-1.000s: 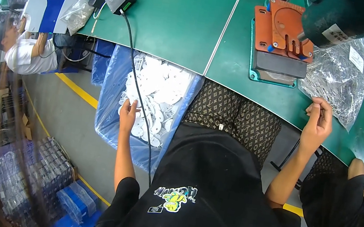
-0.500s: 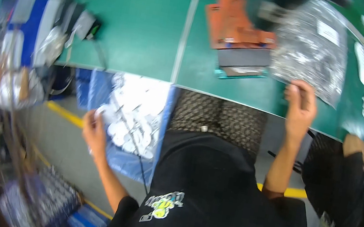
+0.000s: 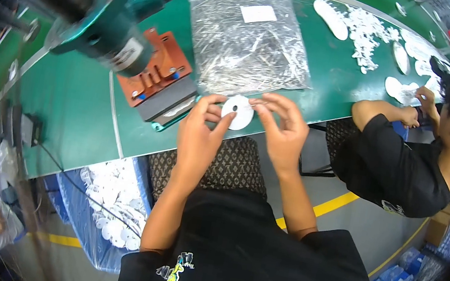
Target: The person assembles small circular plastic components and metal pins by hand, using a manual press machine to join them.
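Observation:
A flat white plastic disc with a small dark hole is pinched between the thumb and fingers of my left hand. My right hand is closed at the disc's right edge, its thumb and fingertips on a thin silvery metal pin, partly hidden. Just beyond both hands lies a clear bag packed with many thin metal pins and bearing a white label. Left of the bag stands an orange-brown fixture with a dark grey block in front, under a green machine head.
A blue-lined bin of white plastic discs stands left of my lap, a black cable crossing it. At the right, a co-worker in black sits at the green table, near loose white parts.
My left hand has come from the bin up to the table with a white disc. My right hand has left the bag's edge and met it. The view has swung right.

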`<state>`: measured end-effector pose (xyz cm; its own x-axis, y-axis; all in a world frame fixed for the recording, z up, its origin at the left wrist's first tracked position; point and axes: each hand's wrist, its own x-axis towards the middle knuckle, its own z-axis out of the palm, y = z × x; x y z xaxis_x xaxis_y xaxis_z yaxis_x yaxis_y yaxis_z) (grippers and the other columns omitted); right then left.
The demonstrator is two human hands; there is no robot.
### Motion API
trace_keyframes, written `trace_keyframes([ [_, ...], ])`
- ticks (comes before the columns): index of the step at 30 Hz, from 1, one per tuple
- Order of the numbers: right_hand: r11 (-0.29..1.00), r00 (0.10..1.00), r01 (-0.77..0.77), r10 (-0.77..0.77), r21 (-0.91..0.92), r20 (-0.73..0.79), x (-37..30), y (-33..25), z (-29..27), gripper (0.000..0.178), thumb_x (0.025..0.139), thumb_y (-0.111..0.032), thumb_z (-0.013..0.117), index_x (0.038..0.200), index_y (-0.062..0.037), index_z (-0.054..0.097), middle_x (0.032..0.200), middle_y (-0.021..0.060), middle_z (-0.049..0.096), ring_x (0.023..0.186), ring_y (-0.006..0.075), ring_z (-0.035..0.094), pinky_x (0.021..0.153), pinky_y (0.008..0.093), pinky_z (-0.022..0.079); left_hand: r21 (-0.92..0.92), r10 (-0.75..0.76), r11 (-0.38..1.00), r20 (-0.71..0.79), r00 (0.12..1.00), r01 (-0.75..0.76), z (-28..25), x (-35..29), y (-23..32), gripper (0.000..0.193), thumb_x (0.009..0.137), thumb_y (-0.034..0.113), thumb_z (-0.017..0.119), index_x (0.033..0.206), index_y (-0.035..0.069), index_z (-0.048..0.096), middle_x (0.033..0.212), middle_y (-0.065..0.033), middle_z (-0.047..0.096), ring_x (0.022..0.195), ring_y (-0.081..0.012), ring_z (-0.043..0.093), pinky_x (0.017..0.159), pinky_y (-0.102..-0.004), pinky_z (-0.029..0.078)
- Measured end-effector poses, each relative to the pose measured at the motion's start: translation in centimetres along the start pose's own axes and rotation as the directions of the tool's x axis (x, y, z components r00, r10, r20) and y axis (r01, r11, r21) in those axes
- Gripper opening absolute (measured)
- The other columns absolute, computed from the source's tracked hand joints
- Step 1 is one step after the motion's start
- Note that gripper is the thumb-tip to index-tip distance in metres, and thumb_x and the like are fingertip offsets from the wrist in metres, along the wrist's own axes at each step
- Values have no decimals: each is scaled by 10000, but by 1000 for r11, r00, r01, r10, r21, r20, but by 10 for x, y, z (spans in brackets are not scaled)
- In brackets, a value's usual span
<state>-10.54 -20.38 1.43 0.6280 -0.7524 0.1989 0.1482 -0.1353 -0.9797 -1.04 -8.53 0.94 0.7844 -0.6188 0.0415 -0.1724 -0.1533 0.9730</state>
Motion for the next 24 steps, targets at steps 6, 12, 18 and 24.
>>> trace_keyframes([
  [6, 949, 980, 197, -186, -246, 69, -2, 24, 1, 143, 858, 54, 675, 990, 46, 620, 945, 133, 725, 942, 188, 703, 805, 271, 559, 234, -16, 972, -87, 996, 36, 9, -5, -1, 285, 806, 135, 774, 1021, 65, 600, 694, -16, 624, 595, -126, 602, 554, -268, 465],
  [12, 936, 955, 295, -291, -189, 52, -6, 33, 11, 153, 794, 55, 727, 931, 4, 680, 935, 101, 715, 841, 201, 683, 729, 293, 546, 257, 78, 965, -99, 992, -51, 11, -8, -6, 311, 794, 139, 786, 1028, 60, 596, 679, -19, 611, 559, -124, 578, 519, -264, 448],
  [18, 939, 956, 285, -294, -195, -17, -7, 40, 15, 168, 783, 68, 731, 930, 19, 667, 912, 112, 713, 846, 209, 685, 720, 298, 548, 270, 80, 962, -101, 992, -51, 11, -8, -7, 313, 792, 136, 788, 1026, 53, 598, 663, -22, 608, 559, -122, 580, 518, -265, 448],
  [24, 932, 944, 311, -326, -187, -57, -7, 39, 18, 185, 772, 97, 724, 932, 26, 664, 921, 121, 715, 838, 218, 687, 720, 302, 550, 269, 93, 961, -116, 989, -59, 11, -9, -6, 304, 792, 134, 786, 1012, 49, 596, 660, -23, 609, 557, -124, 582, 516, -265, 449],
])
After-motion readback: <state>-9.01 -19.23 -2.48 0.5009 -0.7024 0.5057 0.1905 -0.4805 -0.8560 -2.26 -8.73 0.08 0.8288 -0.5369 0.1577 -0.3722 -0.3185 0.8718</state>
